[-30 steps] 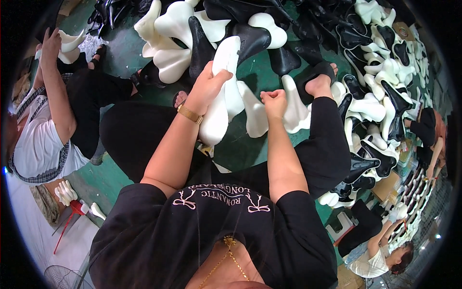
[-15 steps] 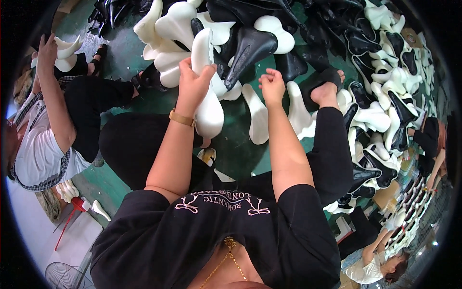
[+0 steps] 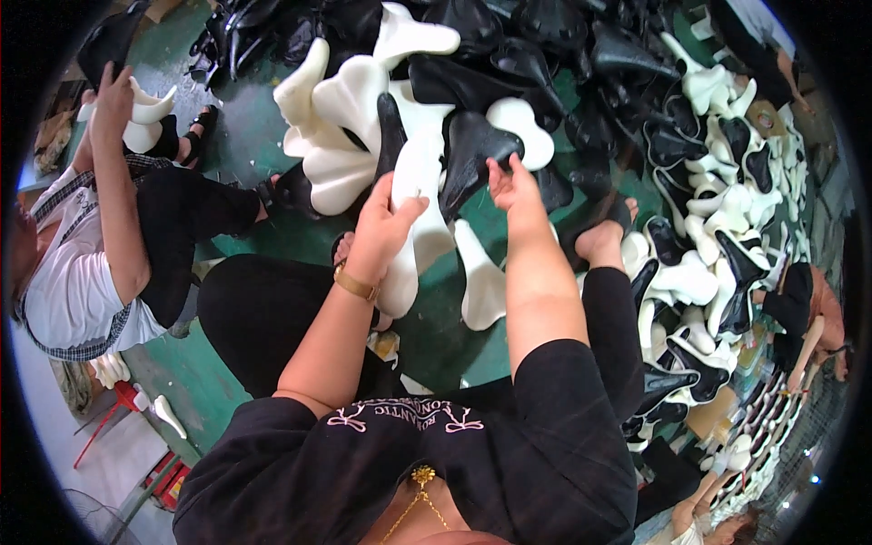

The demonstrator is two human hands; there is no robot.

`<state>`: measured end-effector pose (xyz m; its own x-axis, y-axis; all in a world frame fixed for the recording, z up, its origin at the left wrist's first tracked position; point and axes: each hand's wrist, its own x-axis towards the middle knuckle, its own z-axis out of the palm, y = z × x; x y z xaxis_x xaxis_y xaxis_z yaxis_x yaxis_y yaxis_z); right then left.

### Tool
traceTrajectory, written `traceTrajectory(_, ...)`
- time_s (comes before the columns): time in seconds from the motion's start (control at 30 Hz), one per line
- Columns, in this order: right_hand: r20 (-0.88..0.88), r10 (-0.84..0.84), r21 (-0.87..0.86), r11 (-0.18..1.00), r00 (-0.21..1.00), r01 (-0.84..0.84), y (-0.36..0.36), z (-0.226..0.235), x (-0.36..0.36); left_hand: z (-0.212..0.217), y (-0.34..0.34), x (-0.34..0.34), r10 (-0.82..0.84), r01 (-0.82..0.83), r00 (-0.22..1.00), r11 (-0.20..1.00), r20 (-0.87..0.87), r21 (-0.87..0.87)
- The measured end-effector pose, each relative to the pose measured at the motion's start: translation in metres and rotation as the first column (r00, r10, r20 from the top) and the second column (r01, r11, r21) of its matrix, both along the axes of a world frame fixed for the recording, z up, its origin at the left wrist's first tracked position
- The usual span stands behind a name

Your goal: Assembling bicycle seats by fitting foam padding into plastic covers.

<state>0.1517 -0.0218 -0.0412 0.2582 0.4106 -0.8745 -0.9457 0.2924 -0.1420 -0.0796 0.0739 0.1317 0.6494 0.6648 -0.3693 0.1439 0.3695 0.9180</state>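
Observation:
My left hand (image 3: 385, 229) is closed around a long white foam bicycle saddle pad (image 3: 398, 289), tilted upright in front of me. To its right, my right hand (image 3: 515, 188) is raised with its fingers apart and slightly bent. Nothing shows in that hand. Just beyond its fingertips lies a black saddle shell (image 3: 472, 150), which it overlaps in the view; whether they touch I cannot tell. Another white saddle pad (image 3: 480, 289) rests on the floor between my forearms.
White saddle pads (image 3: 341, 177) and black shells (image 3: 545, 27) are heaped ahead. Mixed pads and shells (image 3: 699, 272) form a long pile at right. A seated co-worker (image 3: 86, 245) at left handles a black piece. My bare foot (image 3: 601, 243) rests beside my right forearm.
My view has shifted, so the heap appears lower. My right hand has reached forward toward the black shell and its fingers have spread. My left hand still holds the saddle pad.

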Motion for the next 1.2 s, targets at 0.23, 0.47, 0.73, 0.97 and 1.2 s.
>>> traceTrajectory(0.23, 0.322, -0.043, -0.036, 0.998, 0.946, 0.058, -0.007, 0.023, -0.017, -0.007, -0.009, -0.014, -0.031, 0.032, 0.999, 0.995, 0.01, -0.093)
traceTrajectory(0.47, 0.87, 0.204, -0.163, 0.978, 0.449, -0.129, -0.045, 0.164, -0.064, -0.014, -0.008, -0.013, 0.007, 0.006, 0.999, 0.956, 0.043, -0.294)
traceTrajectory(0.73, 0.908, 0.362, -0.308, 0.918, -0.21, 0.251, -0.165, 0.254, -0.111, 0.016, -0.036, -0.013, -0.089, 0.176, 0.98, 0.805, 0.179, -0.567)
traceTrajectory(0.97, 0.923, 0.318, -0.245, 0.919, -0.216, 0.309, -0.187, 0.254, -0.171, 0.028, -0.052, -0.022, -0.149, 0.359, 0.92, 0.692, 0.362, -0.627)
traceTrajectory(1.2, 0.696, 0.543, -0.445, 0.84, -0.47, 0.311, -0.176, 0.25, -0.203, 0.034, -0.056, -0.021, -0.122, 0.342, 0.92, 0.712, 0.371, -0.613)
